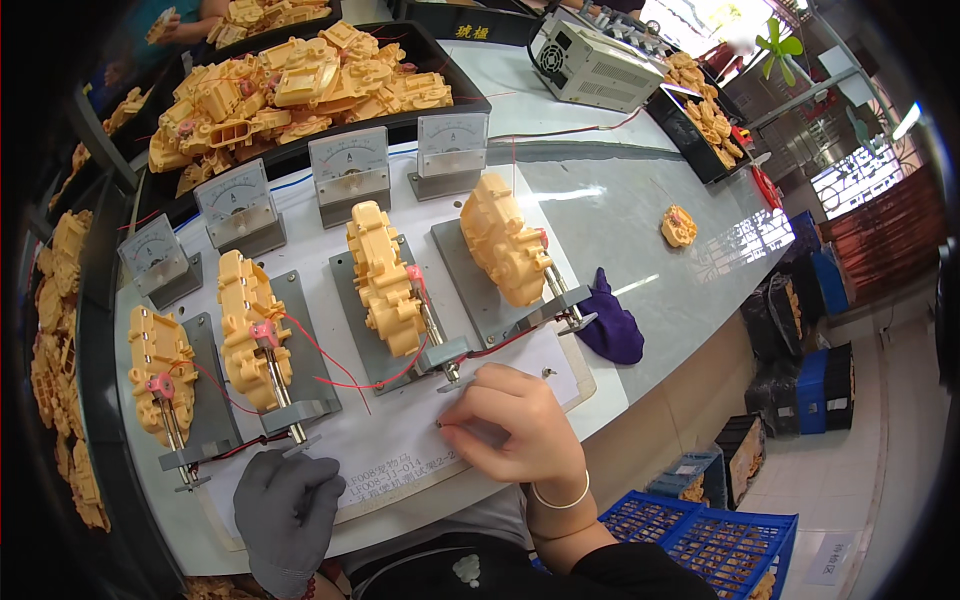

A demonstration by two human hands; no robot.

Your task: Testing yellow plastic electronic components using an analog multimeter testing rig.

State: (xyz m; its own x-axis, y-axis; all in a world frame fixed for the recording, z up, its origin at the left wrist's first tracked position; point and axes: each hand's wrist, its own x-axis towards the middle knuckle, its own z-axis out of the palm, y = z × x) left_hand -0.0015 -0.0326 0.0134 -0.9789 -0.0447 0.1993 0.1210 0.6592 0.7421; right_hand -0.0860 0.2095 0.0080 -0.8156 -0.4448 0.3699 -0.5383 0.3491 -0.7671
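My left hand, in a grey glove, has its fingers curled in just in front of the second test fixture's metal lever; whatever they may hold is hidden. Bare, with a white bangle at the wrist, my right hand pinches over the paper sheet. A tiny dark thing shows at those fingertips, too small to name. Beyond my hands, yellow plastic gearbox housings sit on grey fixtures with metal rods. Red wires trail from some of them.
Several analog meters stand behind the fixtures. A black tray heaped with housings is behind them. A purple cloth and a lone yellow part lie at right, near a power supply. Blue crates stand below.
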